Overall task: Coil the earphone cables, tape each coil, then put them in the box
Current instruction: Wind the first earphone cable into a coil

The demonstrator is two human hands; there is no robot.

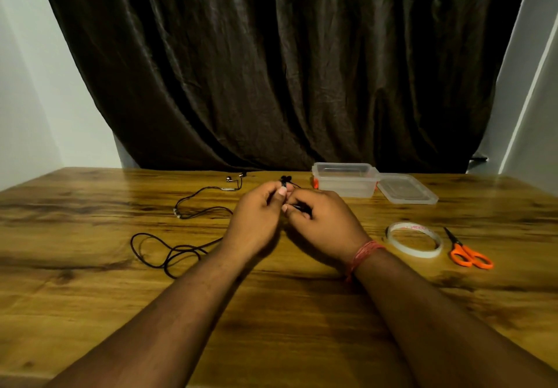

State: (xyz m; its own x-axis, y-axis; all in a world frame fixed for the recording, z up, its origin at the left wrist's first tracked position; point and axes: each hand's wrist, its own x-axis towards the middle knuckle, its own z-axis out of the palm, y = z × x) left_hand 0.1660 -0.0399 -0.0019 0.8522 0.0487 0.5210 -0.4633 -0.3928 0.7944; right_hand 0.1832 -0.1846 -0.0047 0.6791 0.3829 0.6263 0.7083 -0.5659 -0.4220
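Head view: my left hand (pixel 256 206) and right hand (pixel 320 221) pinch the black earphone cable (pixel 169 251), earbuds (pixel 285 180) up, ready to coil.

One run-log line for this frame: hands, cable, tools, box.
left hand + right hand: pinching black earphone cable | second earphones: loose on table | tape roll, scissors: untouched | box: open, lid beside

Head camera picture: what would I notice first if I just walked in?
Probably the two hands meeting mid-table, the left hand and right hand pinching a black earphone cable whose loose loops trail off to the left. Next, the bright orange scissors at the right beside a tape roll. Behind them stands the open clear box.
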